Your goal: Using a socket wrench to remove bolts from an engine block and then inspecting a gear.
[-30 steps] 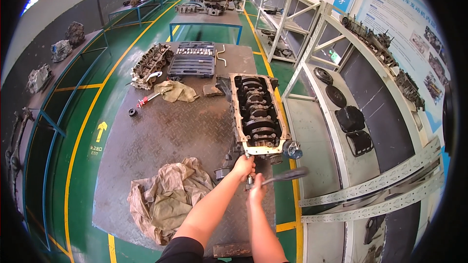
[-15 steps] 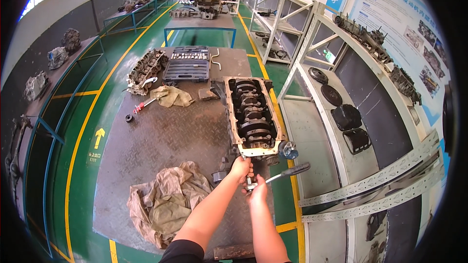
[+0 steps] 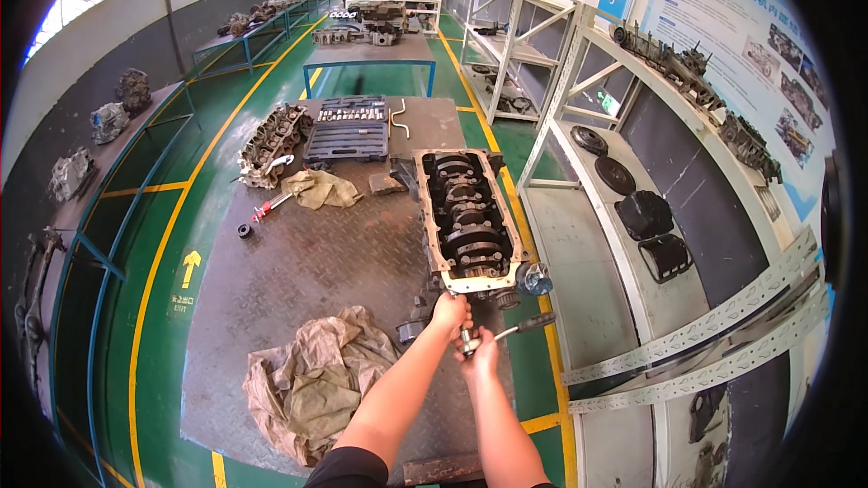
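Note:
An engine block (image 3: 426,217) lies on the metal-topped bench with its underside up, showing the crankshaft (image 3: 470,233) and its bearing caps. At the block's near end, my left hand (image 3: 449,314) is closed round the shaft of a socket extension (image 3: 467,334). Just below, my right hand (image 3: 482,355) grips the head end of a ratchet wrench (image 3: 509,332), whose dark handle points out to the right. The far end of the extension is hidden behind my left hand and the block's edge. A crumpled brown cloth (image 3: 316,380) lies left of my forearms.
Farther back on the bench are an open socket set case (image 3: 347,140), a cylinder head (image 3: 271,145), a rag (image 3: 318,190), a red-handled tool (image 3: 269,205) and a small black socket (image 3: 244,231). White shelving (image 3: 579,244) with engine parts stands close on the right.
The ratchet handle's outer end has come in nearer to my right hand and slightly lower. Both hands keep their grip, and the whole view has shifted a little.

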`<state>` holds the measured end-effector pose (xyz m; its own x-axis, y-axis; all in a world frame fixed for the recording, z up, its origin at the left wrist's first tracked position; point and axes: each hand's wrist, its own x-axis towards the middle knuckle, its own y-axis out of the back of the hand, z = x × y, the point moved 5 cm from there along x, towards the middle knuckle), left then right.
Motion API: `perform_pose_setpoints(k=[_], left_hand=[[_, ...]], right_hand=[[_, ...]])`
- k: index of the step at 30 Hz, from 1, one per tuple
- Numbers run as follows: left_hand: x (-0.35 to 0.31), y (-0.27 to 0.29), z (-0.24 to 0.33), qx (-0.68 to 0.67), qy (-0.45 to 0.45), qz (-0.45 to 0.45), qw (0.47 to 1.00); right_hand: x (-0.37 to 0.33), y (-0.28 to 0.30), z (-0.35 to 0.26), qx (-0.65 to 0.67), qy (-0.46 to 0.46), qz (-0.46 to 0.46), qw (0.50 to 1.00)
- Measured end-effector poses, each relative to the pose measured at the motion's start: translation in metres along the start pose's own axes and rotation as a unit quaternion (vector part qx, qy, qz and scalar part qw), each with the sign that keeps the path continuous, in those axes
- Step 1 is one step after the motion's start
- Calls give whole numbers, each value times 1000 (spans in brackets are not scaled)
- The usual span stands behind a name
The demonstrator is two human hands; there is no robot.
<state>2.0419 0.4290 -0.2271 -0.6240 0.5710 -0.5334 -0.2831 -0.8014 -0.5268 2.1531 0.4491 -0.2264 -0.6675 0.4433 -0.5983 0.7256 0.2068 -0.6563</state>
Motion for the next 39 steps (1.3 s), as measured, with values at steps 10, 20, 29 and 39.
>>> perform_pose_setpoints(k=[10, 20, 29, 39], left_hand=[[1, -1, -1, -22, 22, 0, 1000], [6, 1, -5, -15, 20, -15, 1000], [0, -3, 0, 7, -32, 18, 999], [-2, -6, 2, -3, -3, 24, 1000]], right_hand=[[8, 2, 8, 25, 59, 53, 997], [-1, -4, 0, -22, 112, 63, 991], [0, -7, -8, -256, 291, -9, 922], [-35, -41, -29, -438, 555, 37, 706]])
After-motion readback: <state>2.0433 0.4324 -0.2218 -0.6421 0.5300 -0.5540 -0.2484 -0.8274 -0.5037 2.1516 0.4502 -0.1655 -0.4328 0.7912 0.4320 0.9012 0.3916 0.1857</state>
